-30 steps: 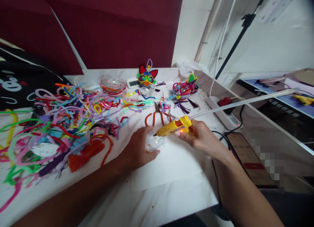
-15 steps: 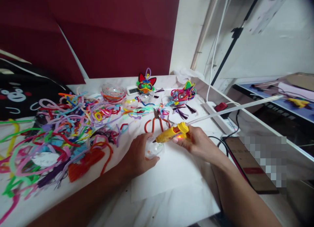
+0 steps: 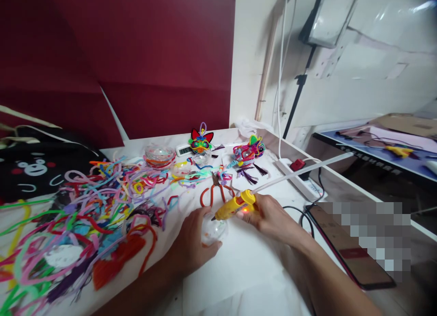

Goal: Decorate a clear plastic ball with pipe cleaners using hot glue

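Left hand [image 3: 195, 241] cups clear plastic ball [image 3: 214, 230], probably light, slick, crackable; sides best grip. Right hand [image 3: 269, 216] grips yellow glue gun [image 3: 235, 206].

Table [image 3: 169, 303], white, marble-patterned, under the grip; raised edge [image 3: 334, 184] to its right. Sheet [image 3: 153, 56], dark red, creased, upright beyond and left. Wall [image 3: 249, 43], off-white, beyond and right, with upright pipe [image 3: 267, 70]; pale glare, upper far right. Stand [image 3: 293, 109], black, carrying flat panel [image 3: 332, 17], beyond and right. Surface [image 3: 418, 163], blue, dark-edged, far right.
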Demonstrator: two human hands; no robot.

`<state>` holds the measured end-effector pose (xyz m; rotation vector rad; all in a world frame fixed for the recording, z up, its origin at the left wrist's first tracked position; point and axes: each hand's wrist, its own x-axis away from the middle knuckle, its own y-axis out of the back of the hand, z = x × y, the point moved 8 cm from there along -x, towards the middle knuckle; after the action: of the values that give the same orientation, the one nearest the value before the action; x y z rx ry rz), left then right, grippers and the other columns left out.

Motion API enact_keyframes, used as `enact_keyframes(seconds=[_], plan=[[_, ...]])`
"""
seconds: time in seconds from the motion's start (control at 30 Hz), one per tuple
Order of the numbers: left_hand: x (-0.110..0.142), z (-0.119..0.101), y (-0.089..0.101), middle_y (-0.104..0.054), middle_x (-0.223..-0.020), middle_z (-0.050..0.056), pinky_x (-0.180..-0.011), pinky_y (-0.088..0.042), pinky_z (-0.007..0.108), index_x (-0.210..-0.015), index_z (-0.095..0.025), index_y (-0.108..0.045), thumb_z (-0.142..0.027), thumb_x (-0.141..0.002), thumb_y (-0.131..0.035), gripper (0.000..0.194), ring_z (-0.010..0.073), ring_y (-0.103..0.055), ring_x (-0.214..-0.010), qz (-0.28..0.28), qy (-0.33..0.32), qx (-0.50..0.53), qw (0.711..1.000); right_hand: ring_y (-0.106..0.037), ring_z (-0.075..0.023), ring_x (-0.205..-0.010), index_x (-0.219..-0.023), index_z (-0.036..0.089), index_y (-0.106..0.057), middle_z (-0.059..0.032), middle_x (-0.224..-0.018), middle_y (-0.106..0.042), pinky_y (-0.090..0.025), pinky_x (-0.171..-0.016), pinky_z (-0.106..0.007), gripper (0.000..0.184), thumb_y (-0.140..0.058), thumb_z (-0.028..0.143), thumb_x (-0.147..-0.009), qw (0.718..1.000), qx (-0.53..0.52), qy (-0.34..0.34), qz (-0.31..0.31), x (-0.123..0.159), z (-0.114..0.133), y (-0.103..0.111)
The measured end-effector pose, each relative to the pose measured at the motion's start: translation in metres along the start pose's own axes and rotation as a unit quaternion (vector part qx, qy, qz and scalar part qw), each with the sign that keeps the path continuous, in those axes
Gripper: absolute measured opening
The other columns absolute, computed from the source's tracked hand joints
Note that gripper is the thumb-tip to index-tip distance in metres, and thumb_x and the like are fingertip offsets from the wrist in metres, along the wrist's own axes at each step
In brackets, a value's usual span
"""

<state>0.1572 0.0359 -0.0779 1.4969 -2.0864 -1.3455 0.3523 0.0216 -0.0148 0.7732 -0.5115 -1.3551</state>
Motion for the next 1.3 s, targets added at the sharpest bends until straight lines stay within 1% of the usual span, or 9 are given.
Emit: enact_keyframes(seconds=[0.1, 0.3, 0.47, 0.53, 0.73, 0.9, 1.1, 1.2, 1.3], plan=[[-0.0002, 0.0004, 0.0016, -0.058, -0.128, 0.016, -0.099, -0.051, 0.056, -0.130, -0.030, -0.040, -0.034, -0.064, -0.069, 0.072, 0.0374, -0.059, -0.118, -0.008, 0.010, 0.001, 1.000, -0.057, -0.0196, -0.072, -0.091, 0.018, -0.063, -0.0070, -0.082, -0.067, -0.039, -0.063, -0.028, 0.031, -0.059, 0.049, -0.087, 1.000, -0.006, -0.008, 0.016, -0.0006, -0.0022, -0.0024], [-0.0011, -0.0023, 0.0030, -0.060, -0.127, 0.016, -0.100, -0.051, 0.055, -0.130, -0.027, -0.044, -0.032, -0.063, -0.068, 0.071, 0.0368, -0.060, -0.117, -0.003, 0.011, 0.002, 1.000, -0.057, -0.0197, -0.071, -0.092, 0.018, -0.062, -0.0064, -0.081, -0.066, -0.039, -0.064, -0.028, 0.031, -0.058, 0.049, -0.087, 1.000, -0.011, -0.010, 0.018, -0.0009, -0.0017, -0.0029], [-0.0010, -0.0015, 0.0041, -0.062, -0.126, 0.013, -0.097, -0.053, 0.056, -0.133, -0.033, -0.045, -0.031, -0.061, -0.070, 0.077, 0.0373, -0.062, -0.115, -0.021, 0.000, 0.000, 1.000, -0.056, -0.0193, -0.070, -0.091, 0.017, -0.061, -0.0071, -0.082, -0.066, -0.038, -0.063, -0.028, 0.036, -0.055, 0.053, -0.088, 1.000, 0.002, -0.005, 0.017, -0.0016, -0.0006, -0.0036], [-0.0010, -0.0014, 0.0043, -0.063, -0.124, 0.012, -0.096, -0.054, 0.056, -0.134, -0.034, -0.045, -0.031, -0.060, -0.070, 0.077, 0.0378, -0.062, -0.114, -0.022, -0.001, -0.007, 1.000, -0.056, -0.0194, -0.071, -0.090, 0.018, -0.061, -0.0071, -0.082, -0.066, -0.039, -0.063, -0.028, 0.038, -0.053, 0.054, -0.088, 1.000, 0.005, -0.003, 0.018, -0.0017, 0.0003, -0.0035], [-0.0014, -0.0010, 0.0036, -0.061, -0.127, 0.016, -0.100, -0.053, 0.053, -0.131, -0.026, -0.048, -0.034, -0.063, -0.067, 0.071, 0.0374, -0.061, -0.118, -0.006, 0.013, -0.013, 1.000, -0.055, -0.0191, -0.069, -0.089, 0.017, -0.062, -0.0069, -0.079, -0.065, -0.037, -0.061, -0.028, 0.040, -0.051, 0.055, -0.088, 1.000, 0.000, -0.003, 0.020, -0.0014, 0.0039, -0.0029], [-0.0016, -0.0022, 0.0037, -0.060, -0.129, 0.017, -0.101, -0.052, 0.054, -0.131, -0.027, -0.045, -0.035, -0.063, -0.068, 0.072, 0.0369, -0.060, -0.119, -0.001, 0.011, -0.011, 1.000, -0.054, -0.0188, -0.069, -0.088, 0.017, -0.062, -0.0061, -0.079, -0.064, -0.037, -0.060, -0.028, 0.038, -0.052, 0.054, -0.088, 1.000, -0.020, 0.002, 0.018, -0.0006, 0.0045, -0.0025], [-0.0008, -0.0040, 0.0049, -0.061, -0.127, 0.016, -0.099, -0.053, 0.054, -0.130, -0.026, -0.045, -0.034, -0.064, -0.068, 0.070, 0.0362, -0.061, -0.116, -0.011, 0.002, -0.007, 1.000, -0.053, -0.0178, -0.068, -0.090, 0.018, -0.063, -0.0044, -0.077, -0.063, -0.036, -0.059, -0.027, 0.034, -0.054, 0.051, -0.089, 0.999, -0.033, 0.014, 0.013, 0.0000, 0.0044, -0.0021], [-0.0001, -0.0008, 0.0030, -0.059, -0.129, 0.017, -0.099, -0.051, 0.055, -0.131, -0.025, -0.044, -0.034, -0.064, -0.068, 0.071, 0.0368, -0.060, -0.118, -0.012, 0.004, -0.006, 1.000, -0.053, -0.0171, -0.067, -0.091, 0.018, -0.063, -0.0036, -0.077, -0.064, -0.037, -0.059, -0.026, 0.028, -0.057, 0.045, -0.088, 0.999, -0.044, 0.015, 0.015, 0.0000, 0.0040, -0.0019], [0.0001, 0.0017, -0.0001, -0.058, -0.131, 0.017, -0.102, -0.049, 0.053, -0.132, -0.021, -0.042, -0.034, -0.067, -0.067, 0.071, 0.0346, -0.058, -0.120, -0.002, 0.006, -0.005, 1.000, -0.054, -0.0171, -0.066, -0.090, 0.018, -0.065, -0.0039, -0.076, -0.065, -0.037, -0.059, -0.026, 0.028, -0.059, 0.045, -0.087, 0.999, -0.051, 0.004, 0.011, 0.0001, 0.0008, -0.0002]])
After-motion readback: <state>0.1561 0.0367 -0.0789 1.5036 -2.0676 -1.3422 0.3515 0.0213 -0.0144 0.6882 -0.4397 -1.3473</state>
